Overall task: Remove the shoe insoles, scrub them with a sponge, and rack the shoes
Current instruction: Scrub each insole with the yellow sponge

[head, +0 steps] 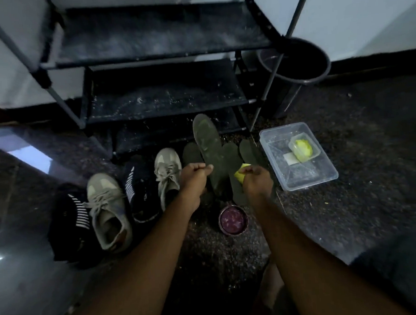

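Insole (207,147) stands raised over the floor, pinched at its lower edge by your left hand (193,176); your right hand (256,179) is clenched on the sponge (242,174) beside it. Brace the insole firmly and scrub lengthwise, heel to toe.

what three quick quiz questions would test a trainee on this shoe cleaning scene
1. True or false: shoes already sit on the rack shelves.
2. Which hand holds the yellow sponge? A left hand B right hand
3. What is held upright between the hands?

Key
1. False: the grey shoes and black shoes are on the floor.
2. B
3. An insole, gripped by the left hand.
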